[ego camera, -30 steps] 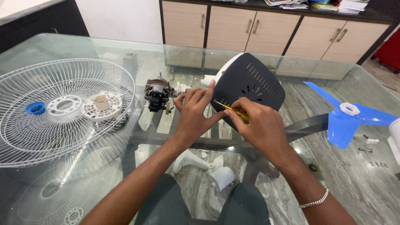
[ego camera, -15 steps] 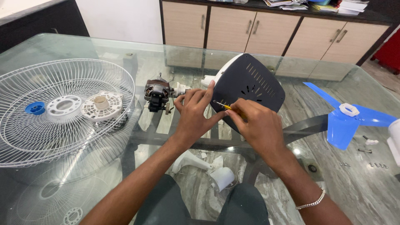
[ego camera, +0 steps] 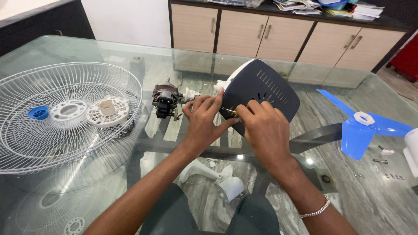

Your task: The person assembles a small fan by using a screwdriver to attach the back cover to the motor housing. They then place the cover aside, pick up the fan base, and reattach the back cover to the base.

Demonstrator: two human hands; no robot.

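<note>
The dark, slotted fan cover [ego camera: 265, 93] stands tilted on the glass worktop [ego camera: 87, 48], beside the motor [ego camera: 165, 99]. Your left hand [ego camera: 204, 119] steadies its near edge, fingers [ego camera: 216, 101] pressed against it. Your right hand [ego camera: 265, 130] pinches a yellow screwdriver [ego camera: 231, 111], its tip touching the cover.

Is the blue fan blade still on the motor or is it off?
Off. The blue fan blade lies flat on the glass table, apart from the motor on the hands' other side.
</note>
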